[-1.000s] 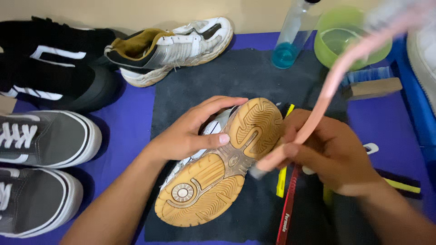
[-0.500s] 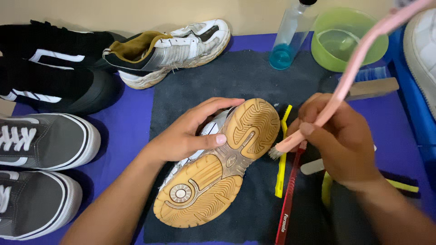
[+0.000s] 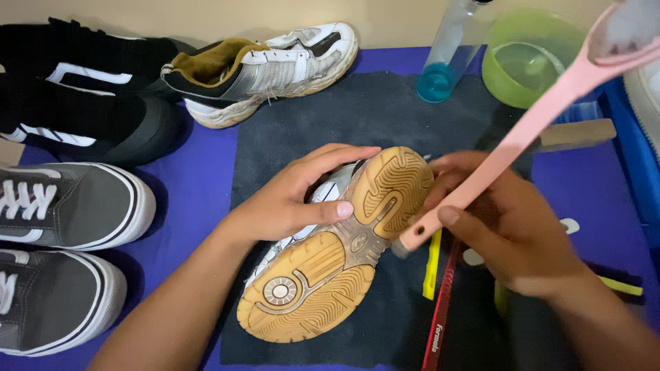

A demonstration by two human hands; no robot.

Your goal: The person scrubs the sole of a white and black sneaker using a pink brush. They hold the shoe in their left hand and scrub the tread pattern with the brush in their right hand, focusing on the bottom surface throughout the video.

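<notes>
Purple table (image 3: pixel 199 185), dark mat (image 3: pixel 385 124), grey sneakers (image 3: pixel 69 206)

The dark grey felt mat (image 3: pixel 385 124) lies bare between the upturned tan-soled sneaker (image 3: pixel 337 268) and the worn white sneaker with a brown lining (image 3: pixel 261 69), leaving open room at the far middle. On the left, the purple surface (image 3: pixel 199 185) shows a clear strip, hemmed by two grey canvas shoes (image 3: pixel 69 206) and black high-tops (image 3: pixel 75 103). At the far right, a clear plastic bottle with a blue base (image 3: pixel 450 51) and a green plastic bowl (image 3: pixel 533 65) stand close together. The long pink plastic brush handle (image 3: pixel 522 137) slants across the right side, above yellow and red strips (image 3: pixel 436 288).
</notes>
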